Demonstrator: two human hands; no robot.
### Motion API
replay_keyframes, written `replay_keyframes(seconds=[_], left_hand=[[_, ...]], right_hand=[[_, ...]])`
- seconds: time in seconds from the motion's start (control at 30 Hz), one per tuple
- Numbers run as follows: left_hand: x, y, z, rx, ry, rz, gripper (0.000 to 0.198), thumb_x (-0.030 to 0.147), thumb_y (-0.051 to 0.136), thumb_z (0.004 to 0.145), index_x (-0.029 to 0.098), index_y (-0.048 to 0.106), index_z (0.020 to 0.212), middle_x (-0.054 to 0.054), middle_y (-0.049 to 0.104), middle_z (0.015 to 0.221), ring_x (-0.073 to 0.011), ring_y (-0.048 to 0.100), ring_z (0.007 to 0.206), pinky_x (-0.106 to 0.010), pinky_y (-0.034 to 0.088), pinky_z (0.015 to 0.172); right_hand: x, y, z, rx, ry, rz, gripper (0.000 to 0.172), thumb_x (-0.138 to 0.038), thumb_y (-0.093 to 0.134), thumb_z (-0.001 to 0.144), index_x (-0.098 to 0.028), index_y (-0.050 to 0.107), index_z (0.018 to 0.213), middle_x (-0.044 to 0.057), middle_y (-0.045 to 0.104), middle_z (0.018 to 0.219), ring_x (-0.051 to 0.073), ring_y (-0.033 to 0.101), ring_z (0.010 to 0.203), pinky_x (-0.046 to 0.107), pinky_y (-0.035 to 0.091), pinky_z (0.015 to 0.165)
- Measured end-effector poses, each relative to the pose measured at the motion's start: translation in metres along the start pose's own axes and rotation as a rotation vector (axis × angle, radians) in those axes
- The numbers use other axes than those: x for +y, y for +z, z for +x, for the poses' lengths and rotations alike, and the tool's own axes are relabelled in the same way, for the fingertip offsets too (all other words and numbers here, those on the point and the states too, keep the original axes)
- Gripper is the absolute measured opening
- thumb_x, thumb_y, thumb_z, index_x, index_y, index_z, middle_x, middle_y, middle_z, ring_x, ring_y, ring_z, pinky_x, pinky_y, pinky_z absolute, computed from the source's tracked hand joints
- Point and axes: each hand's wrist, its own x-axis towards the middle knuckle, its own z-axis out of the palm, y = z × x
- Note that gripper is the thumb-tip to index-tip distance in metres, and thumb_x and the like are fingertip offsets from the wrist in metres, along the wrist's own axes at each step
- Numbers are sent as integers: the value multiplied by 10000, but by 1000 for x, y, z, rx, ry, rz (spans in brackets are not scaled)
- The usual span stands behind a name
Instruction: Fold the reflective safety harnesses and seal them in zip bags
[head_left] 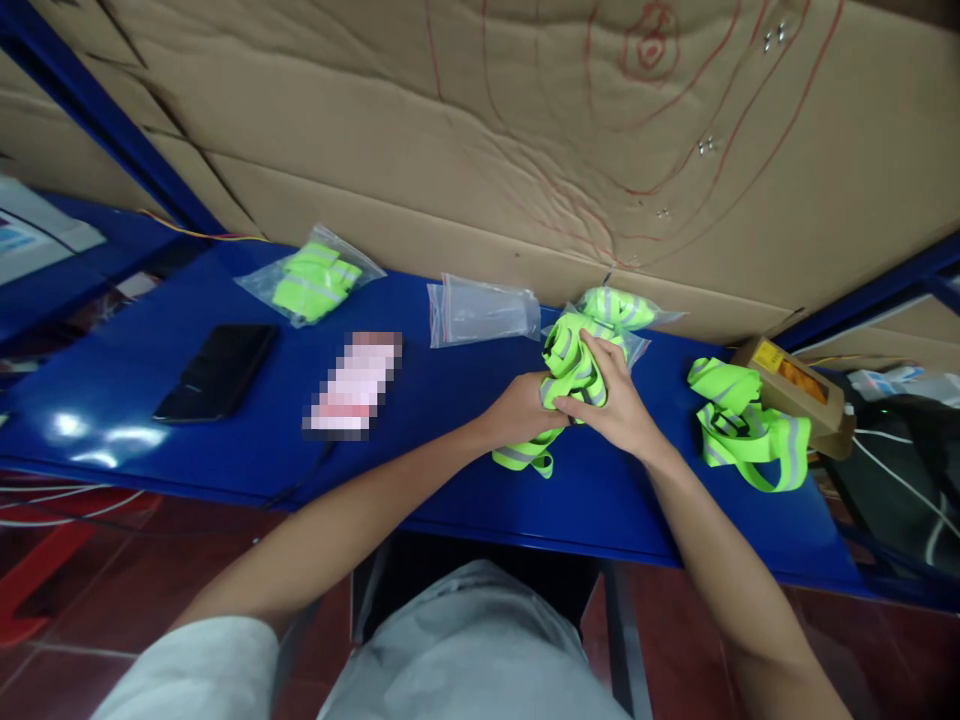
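Both hands grip a bundle of neon-yellow reflective strap (pixel 574 360) with grey stripes, held over the blue table. My left hand (pixel 525 405) wraps it from the left and below, its fingers largely hidden behind the strap. My right hand (pixel 613 395) clasps its right side, with thumb in front and fingers over the top. A loose strap end (pixel 525 457) hangs under my left hand. Just behind the bundle lies a clear bag with neon-yellow strap (pixel 616 308) in it. Clear zip bags (pixel 487 310) lie flat to the left of that.
Another loose reflective strap (pixel 757 425) lies at right by a cardboard box (pixel 802 385). A bagged strap (pixel 315 280), a black phone (pixel 217 372) and a blurred-out pink-screened device (pixel 356 385) are at left. A cardboard panel (pixel 375 150) backs the blue table (pixel 450 500).
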Motion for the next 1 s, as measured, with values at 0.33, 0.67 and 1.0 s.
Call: replay_keyframes(seconds=[0.33, 0.67, 1.0], left_hand=[[13, 6, -4, -160, -239, -550, 459, 215, 904, 633, 140, 710, 1042, -60, 756, 913, -216, 721, 852, -355, 558, 826], [-7, 7, -1, -348, -295, -399, 434, 502, 819, 782, 114, 750, 964, -74, 751, 871, -174, 693, 774, -279, 539, 751], [-14, -13, 15, -171, 186, 22, 302, 259, 759, 786, 172, 687, 1066, -88, 725, 1099, -257, 636, 1136, -363, 465, 1048]], right_hand=[[3, 1, 1, 10, 134, 110, 656, -551, 776, 809, -261, 611, 1374, 73, 725, 1256, 321, 685, 1156, 484, 542, 1018], [1, -18, 7, 178, 315, 521, 555, -621, 780, 762, -205, 727, 1126, 70, 784, 1087, 309, 731, 1054, 441, 580, 950], [-5, -23, 4, -192, 547, 749, 674, -687, 773, 712, -212, 739, 1189, 105, 805, 1049, 333, 768, 975, 473, 620, 886]])
